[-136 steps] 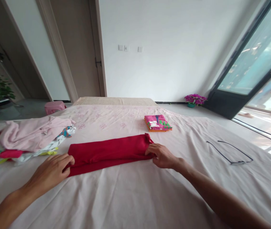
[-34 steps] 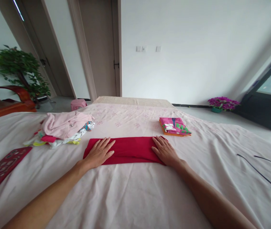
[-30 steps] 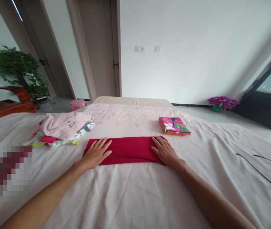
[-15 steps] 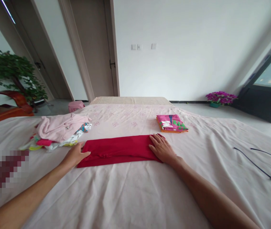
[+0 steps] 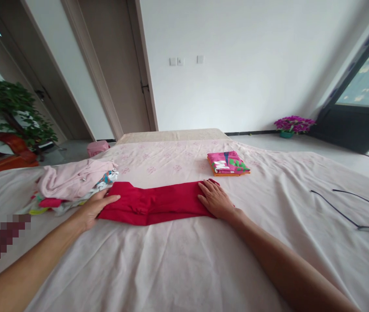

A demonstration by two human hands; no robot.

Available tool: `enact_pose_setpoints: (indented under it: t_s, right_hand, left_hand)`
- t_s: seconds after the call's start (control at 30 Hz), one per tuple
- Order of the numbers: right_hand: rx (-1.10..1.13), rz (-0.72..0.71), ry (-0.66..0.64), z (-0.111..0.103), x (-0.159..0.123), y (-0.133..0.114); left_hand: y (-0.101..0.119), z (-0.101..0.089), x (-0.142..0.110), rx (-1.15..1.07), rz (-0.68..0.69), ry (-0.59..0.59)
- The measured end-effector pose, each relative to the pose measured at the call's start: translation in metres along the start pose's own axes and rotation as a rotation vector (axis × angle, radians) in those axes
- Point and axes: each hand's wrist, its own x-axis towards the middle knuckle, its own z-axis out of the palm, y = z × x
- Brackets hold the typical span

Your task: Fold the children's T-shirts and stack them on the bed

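A red garment (image 5: 171, 201), folded into a long strip, lies across the light bed sheet (image 5: 184, 264). My left hand (image 5: 98, 206) grips its left end, thumb on top and the other fingers out of sight beneath the fabric. That end is bent and slightly raised, with creases left of the middle. On the right end, my right hand (image 5: 215, 200) lies flat with its fingers spread. Past my right hand is a folded pink and orange stack of clothes (image 5: 228, 164). Close to my left hand sits a loose heap of clothes (image 5: 73, 180), pale pink on top.
Eyeglasses (image 5: 358, 225) lie on the sheet at the right. Beyond the bed are a pink stool (image 5: 97, 148), a wooden chair (image 5: 11, 149), a leafy plant (image 5: 8, 104) and a pot of purple flowers (image 5: 291, 125). A blurred patch covers the left edge.
The strip's left end has bent upward and creased, with my left hand now further around it. My right hand stays flat on the right end. The view has shifted slightly.
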Motion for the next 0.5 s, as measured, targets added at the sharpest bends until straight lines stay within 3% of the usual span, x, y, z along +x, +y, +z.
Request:
enact_pose_setpoints:
  t_s: [0.2,0.5]
  right_hand:
    - [0.021,0.005,0.007,0.001,0.0,0.001]
    - [0.029,0.005,0.015,-0.003,-0.002,-0.002]
  left_hand:
    - [0.025,0.072,-0.002,-0.057,0.157,-0.11]
    - [-0.005,0.164,0.018,0.041,0.177,-0.171]
